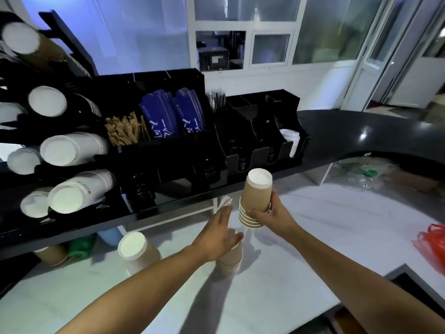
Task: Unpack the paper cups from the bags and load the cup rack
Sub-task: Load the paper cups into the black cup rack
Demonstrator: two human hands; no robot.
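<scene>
Right hand curls its fingers and thumb round a short stack of brown cups, held upside down above the white desk. Left hand, fingers nearly straight, rests on a second brown stack standing on the desk just below. A pale stack stands further left. On the black shelf behind, the cup rack holds tilted white cup stacks, beside an organiser with blue sleeves. A red bag lies far right.
</scene>
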